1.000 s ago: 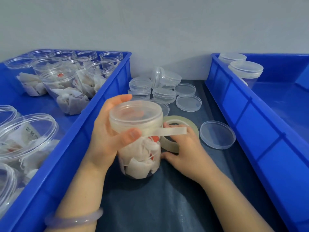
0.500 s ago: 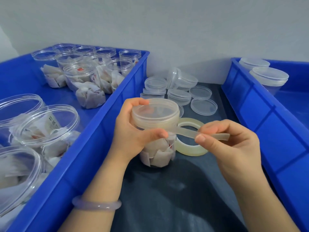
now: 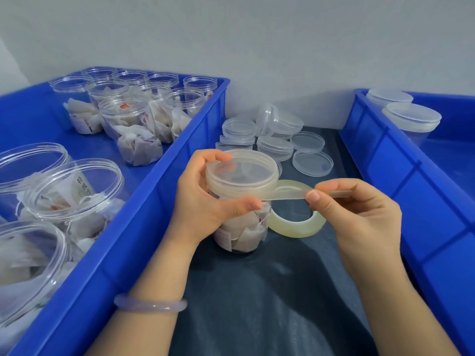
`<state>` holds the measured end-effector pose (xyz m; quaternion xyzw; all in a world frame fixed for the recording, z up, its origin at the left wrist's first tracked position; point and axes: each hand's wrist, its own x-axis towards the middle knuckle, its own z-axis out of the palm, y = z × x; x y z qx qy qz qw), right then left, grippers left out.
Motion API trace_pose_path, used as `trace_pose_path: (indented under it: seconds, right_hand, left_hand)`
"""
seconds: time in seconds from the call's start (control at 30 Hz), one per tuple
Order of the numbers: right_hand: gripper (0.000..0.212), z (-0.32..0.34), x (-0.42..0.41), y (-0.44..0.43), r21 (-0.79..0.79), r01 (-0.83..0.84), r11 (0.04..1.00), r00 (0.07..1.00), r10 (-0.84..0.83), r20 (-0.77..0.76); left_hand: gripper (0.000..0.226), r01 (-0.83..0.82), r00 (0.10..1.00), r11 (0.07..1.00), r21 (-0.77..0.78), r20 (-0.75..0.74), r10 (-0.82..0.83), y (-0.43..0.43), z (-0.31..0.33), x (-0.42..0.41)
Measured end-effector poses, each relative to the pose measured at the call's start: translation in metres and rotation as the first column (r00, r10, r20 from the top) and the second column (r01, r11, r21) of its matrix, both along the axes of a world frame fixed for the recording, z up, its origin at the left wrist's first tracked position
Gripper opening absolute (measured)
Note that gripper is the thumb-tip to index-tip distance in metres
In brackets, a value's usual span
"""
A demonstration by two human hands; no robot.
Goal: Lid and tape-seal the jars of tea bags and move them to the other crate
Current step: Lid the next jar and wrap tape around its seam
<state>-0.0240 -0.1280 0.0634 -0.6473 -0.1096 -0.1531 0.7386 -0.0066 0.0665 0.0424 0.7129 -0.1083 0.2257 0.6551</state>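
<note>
Translucent tape strip [image 3: 284, 195] runs taut from the lid seam of the tea-bag jar [image 3: 241, 235], which stands on the dark mat [image 3: 270, 291] at centre view. The left hand [image 3: 203, 201] curls round the jar with its thumb pressing the strip's start onto the seam, while the right hand [image 3: 359, 214], at 3 o'clock of the jar, pinches the free end between thumb and forefinger above the tape roll [image 3: 295, 227]. Recommended: hold the strip level with the seam under even tension and turn the jar steadily, smoothing out wrinkles, before transfer to the blue crate [image 3: 385, 160] at 3 o'clock.

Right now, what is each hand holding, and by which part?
The left hand grips the jar around its lid and neck, thumb on the tape strip; the right hand pinches the strip's far end.
</note>
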Motion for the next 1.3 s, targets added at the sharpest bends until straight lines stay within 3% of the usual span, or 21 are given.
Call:
trace_pose_path:
  seconds: [0.13,0.33,0.57,0.8,0.9,1.0,1.13,1.23,1.3]
  right_hand:
    - [0.014,-0.001,0.002,0.004,-0.012,0.068,0.998,0.996,-0.069,-0.057]
    - [0.018,0.0,0.002,0.003,-0.043,0.037,0.998,0.993,-0.042,-0.108]
    - [0.016,-0.001,0.0,0.005,-0.008,-0.074,0.997,0.991,0.073,-0.109]
    - [0.014,-0.006,0.004,0.002,0.091,-0.19,0.978,0.976,0.198,-0.094]
    - [0.013,-0.007,0.005,0.001,0.152,-0.257,0.954,0.959,0.271,-0.082]
    - [0.008,-0.006,0.004,0.0,0.138,-0.273,0.952,0.959,0.281,-0.046]
    - [0.009,-0.004,0.002,0.002,0.135,-0.174,0.975,0.982,0.182,-0.052]
    - [0.007,-0.006,0.0,0.008,0.1,-0.106,0.989,0.993,0.11,-0.035]
    - [0.013,-0.01,-0.002,0.011,0.022,-0.08,0.997,0.997,0.081,-0.016]
  left_hand:
    - [0.079,0.054,0.998,0.998,-0.018,0.011,-0.054,0.0,0.0,-0.001]
    - [0.075,0.24,0.969,0.962,-0.132,-0.027,-0.246,-0.001,-0.003,-0.001]
    - [0.078,0.331,0.934,0.92,-0.21,-0.069,-0.351,0.002,-0.003,-0.001]
    - [0.105,0.388,0.888,0.872,-0.298,-0.134,-0.44,-0.002,0.001,-0.002]
    - [0.106,0.409,0.868,0.857,-0.312,-0.156,-0.471,-0.004,0.001,-0.004]
    - [0.1,0.398,0.879,0.872,-0.286,-0.154,-0.451,-0.005,0.001,-0.004]
    - [0.094,0.274,0.943,0.926,-0.26,-0.115,-0.311,-0.008,-0.001,-0.004]
    - [0.082,0.225,0.965,0.954,-0.198,-0.09,-0.247,-0.012,-0.001,-0.005]
    - [0.087,0.182,0.977,0.975,-0.128,-0.088,-0.195,-0.016,-0.002,-0.006]
